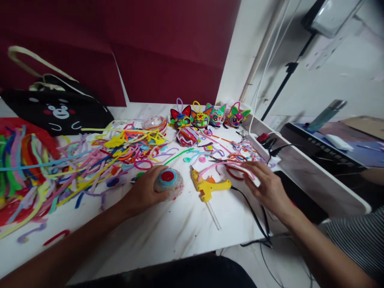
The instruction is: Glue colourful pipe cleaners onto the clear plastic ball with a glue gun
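Observation:
My left hand [147, 188] is wrapped round the side of a clear ball [177, 186] on the white table. A coiled disc [167, 176], red in the middle with a pale blue ring, faces up on the ball. To the right, my right hand [267, 186] has its fingers closed on a pink pipe cleaner [223, 163] that bends away to the left. Scissors [237, 157] with orange-red handles lie just beyond those fingers, partly covered. Between my hands rests a yellow hot glue gun [210, 187] with a clear glue stick [213, 216] in its back end.
Heaped pipe cleaners [120, 148] cover the table's left side. Several colourful cat-faced ornaments [200, 118] line the back, near another wrapped ball [187, 137] and a clear bowl-like piece [154, 124]. A black bag [60, 112] stands back left. The glue gun's cable [250, 208] runs off the front edge.

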A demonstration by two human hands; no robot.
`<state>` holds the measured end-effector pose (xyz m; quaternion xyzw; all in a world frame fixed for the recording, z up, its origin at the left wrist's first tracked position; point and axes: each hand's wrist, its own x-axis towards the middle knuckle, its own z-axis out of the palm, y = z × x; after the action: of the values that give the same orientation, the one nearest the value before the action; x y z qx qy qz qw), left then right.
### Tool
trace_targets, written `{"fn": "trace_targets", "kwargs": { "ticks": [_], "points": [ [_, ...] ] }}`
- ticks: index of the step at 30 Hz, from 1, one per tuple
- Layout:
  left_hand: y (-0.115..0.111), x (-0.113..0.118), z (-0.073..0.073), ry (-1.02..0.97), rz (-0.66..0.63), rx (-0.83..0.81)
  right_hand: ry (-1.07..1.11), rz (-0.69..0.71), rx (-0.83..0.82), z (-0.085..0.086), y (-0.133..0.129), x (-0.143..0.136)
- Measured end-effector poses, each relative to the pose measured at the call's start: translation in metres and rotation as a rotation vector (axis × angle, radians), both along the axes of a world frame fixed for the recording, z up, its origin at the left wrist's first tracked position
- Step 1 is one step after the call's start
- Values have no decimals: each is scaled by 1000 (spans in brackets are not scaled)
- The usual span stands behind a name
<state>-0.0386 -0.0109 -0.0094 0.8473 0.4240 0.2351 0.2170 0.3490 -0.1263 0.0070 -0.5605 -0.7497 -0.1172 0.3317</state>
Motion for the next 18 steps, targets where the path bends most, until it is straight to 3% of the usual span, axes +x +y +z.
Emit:
{"fn": "trace_targets", "kwargs": {
  "ticks": [2,5,10,18],
  "points": [
    [0,1,-4,-28,10,2,-52,166,-82,-3,-4,-19],
    [0,2,-9,-71,22,-5,-165,258,-212,-6,-4,-38],
    [2,-1,-14,-122,25,-28,-316,243,-376,-10,5,-51],
    [3,-6,-19,-168,-11,-70,-356,193,-400,-14,18,-67]
  ]
}}
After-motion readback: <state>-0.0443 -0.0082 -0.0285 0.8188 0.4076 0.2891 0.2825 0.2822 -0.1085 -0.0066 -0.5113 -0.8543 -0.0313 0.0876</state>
